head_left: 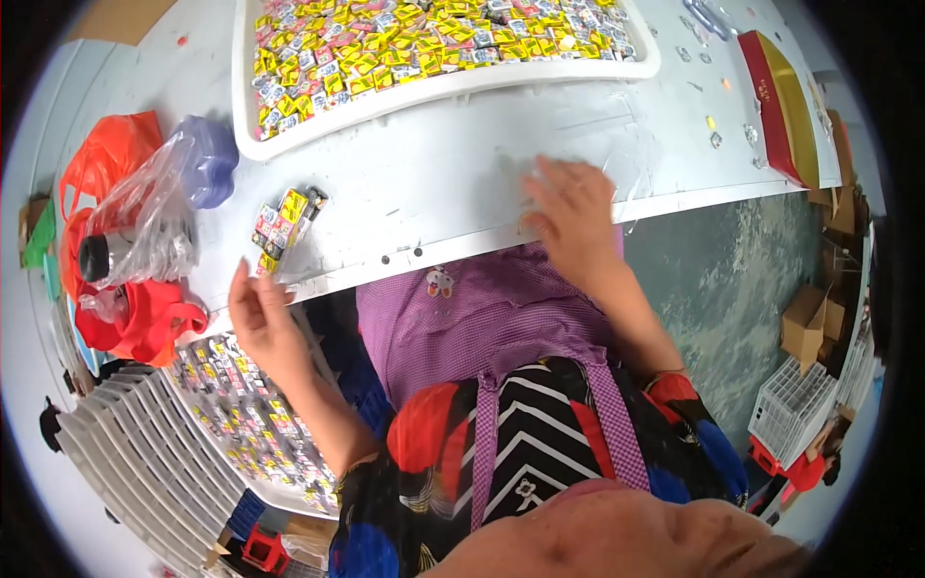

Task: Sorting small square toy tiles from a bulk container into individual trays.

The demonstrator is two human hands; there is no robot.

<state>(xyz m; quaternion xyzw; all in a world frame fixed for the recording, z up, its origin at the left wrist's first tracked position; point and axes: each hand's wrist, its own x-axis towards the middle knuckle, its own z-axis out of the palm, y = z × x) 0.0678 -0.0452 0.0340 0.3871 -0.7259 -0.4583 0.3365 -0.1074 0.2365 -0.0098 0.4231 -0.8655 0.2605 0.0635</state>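
On the left of the white table lies a small bundle of little wrapped pieces (pixel 282 226), yellow, white, pink and black, in what looks like clear film. Just below it, at the table's front edge, is my left hand (pixel 262 323). Its fingers are half curled and a little apart, with nothing visible between them; whether a fingertip touches the film I cannot tell. Over the table right of centre hovers my right hand (pixel 573 207), slightly blurred, fingers spread and nothing seen in it. Beyond both hands stands a large white tray (pixel 453 89) full of similar pieces.
Left on the table are red bags (pixel 111 159), a purple plastic container (pixel 207 159) and a dark-capped cup (pixel 120 255) under clear plastic. A red and gold box (pixel 779 111) stands right, near scattered pieces. Below left, another filled tray (pixel 255 424) sits beside stacked white trays (pixel 145 462).
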